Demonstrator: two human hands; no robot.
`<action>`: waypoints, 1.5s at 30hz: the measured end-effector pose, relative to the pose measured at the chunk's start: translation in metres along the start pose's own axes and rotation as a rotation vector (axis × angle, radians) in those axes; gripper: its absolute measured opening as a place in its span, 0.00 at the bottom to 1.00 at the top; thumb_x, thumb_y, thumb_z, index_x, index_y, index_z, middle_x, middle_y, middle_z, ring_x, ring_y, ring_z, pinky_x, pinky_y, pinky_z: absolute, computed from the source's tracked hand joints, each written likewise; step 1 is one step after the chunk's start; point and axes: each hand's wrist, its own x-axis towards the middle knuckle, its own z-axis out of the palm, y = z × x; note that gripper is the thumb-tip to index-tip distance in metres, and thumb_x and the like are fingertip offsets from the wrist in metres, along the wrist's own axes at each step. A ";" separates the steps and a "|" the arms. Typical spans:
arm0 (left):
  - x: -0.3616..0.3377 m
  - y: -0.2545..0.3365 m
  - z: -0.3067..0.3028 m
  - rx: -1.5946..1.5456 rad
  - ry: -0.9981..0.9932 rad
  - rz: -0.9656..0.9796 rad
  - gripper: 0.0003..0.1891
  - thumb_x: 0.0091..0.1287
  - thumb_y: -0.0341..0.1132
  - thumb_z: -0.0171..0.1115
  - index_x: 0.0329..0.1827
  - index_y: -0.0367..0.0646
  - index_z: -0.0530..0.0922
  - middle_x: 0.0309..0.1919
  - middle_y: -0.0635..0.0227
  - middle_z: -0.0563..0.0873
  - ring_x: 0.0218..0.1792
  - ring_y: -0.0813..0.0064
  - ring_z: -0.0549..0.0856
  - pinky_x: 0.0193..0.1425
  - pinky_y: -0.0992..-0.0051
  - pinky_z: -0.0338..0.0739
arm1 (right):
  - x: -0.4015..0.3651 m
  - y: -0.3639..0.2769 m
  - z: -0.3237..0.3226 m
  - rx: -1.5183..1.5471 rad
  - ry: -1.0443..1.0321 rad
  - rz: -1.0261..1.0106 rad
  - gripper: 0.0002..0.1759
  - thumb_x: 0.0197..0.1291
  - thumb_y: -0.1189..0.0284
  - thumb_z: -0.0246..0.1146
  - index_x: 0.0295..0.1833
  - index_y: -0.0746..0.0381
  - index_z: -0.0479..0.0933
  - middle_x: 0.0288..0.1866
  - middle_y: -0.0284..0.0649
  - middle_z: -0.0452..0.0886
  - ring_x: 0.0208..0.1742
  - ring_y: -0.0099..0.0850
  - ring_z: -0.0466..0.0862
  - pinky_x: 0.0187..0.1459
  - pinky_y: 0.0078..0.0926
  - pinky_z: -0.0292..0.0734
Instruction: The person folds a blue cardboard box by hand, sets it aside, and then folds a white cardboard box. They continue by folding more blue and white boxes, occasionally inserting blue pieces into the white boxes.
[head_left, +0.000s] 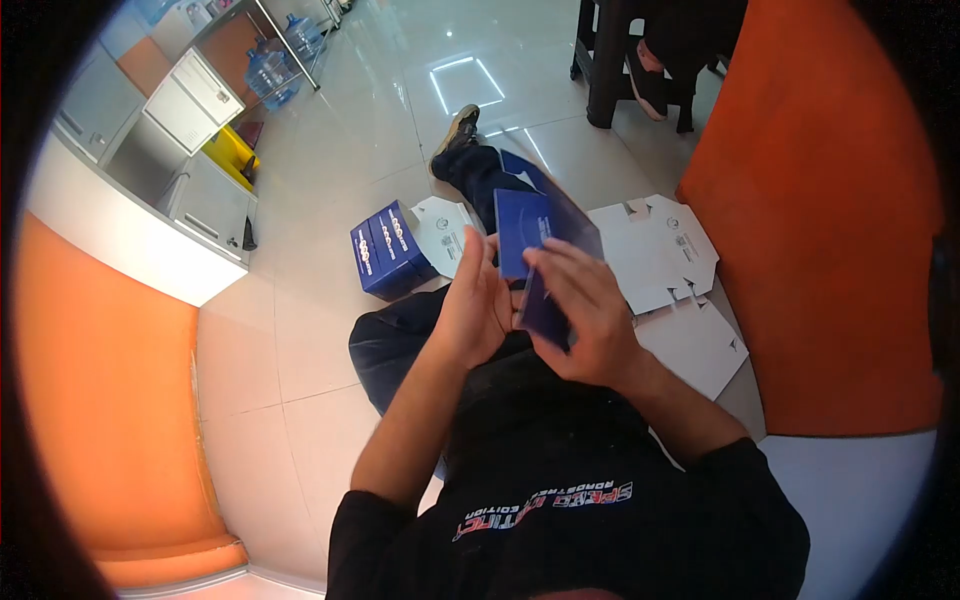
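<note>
Right hand gripping folded blue cardboard above lap. Left hand with thumb raised, palm toward cardboard; contact unclear. Blue boxes on tiled floor, left of outstretched leg. White cardboard sheets at right, near orange panel. Water bottles far left.

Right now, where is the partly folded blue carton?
The carton is near the head view's centre, in the right hand, beside the left hand.

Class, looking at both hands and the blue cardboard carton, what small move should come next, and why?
Probably close the left hand to steady the blue cardboard carton: the right hand holds it, its panels stand only partly folded, and the left thumb is raised.
</note>
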 end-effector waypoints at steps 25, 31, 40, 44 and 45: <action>-0.035 0.021 0.020 -0.127 -0.061 0.451 0.16 0.79 0.26 0.63 0.67 0.43 0.79 0.56 0.62 0.90 0.55 0.70 0.92 0.58 0.67 0.93 | 0.018 -0.008 -0.037 -0.029 -0.083 -0.300 0.33 0.55 0.64 0.80 0.69 0.52 0.84 0.79 0.54 0.75 0.78 0.53 0.77 0.70 0.47 0.73; -0.042 0.006 0.024 -0.024 -0.066 0.494 0.17 0.82 0.27 0.59 0.71 0.43 0.76 0.61 0.60 0.87 0.58 0.69 0.90 0.56 0.67 0.93 | 0.043 -0.034 -0.027 -0.183 0.005 -0.215 0.27 0.56 0.62 0.79 0.63 0.51 0.88 0.79 0.51 0.77 0.78 0.50 0.77 0.73 0.49 0.60; -0.041 -0.001 0.003 0.106 -0.072 0.598 0.17 0.82 0.25 0.57 0.71 0.40 0.76 0.61 0.59 0.87 0.57 0.72 0.89 0.54 0.72 0.91 | 0.042 -0.031 -0.004 -0.168 0.053 -0.225 0.18 0.62 0.64 0.76 0.57 0.54 0.90 0.74 0.44 0.83 0.75 0.48 0.79 0.68 0.48 0.64; -0.038 -0.002 0.009 0.226 0.102 0.592 0.16 0.82 0.28 0.60 0.70 0.38 0.77 0.59 0.60 0.88 0.57 0.71 0.89 0.59 0.69 0.89 | 0.047 -0.037 -0.002 -0.228 0.103 -0.216 0.16 0.62 0.63 0.75 0.54 0.54 0.91 0.70 0.41 0.86 0.68 0.42 0.83 0.57 0.41 0.59; -0.037 -0.003 0.009 0.213 0.089 0.550 0.16 0.81 0.28 0.61 0.69 0.38 0.77 0.59 0.60 0.87 0.57 0.70 0.89 0.61 0.68 0.88 | 0.049 -0.038 -0.001 -0.248 0.115 -0.187 0.16 0.62 0.64 0.74 0.54 0.54 0.91 0.68 0.41 0.87 0.66 0.41 0.84 0.56 0.41 0.59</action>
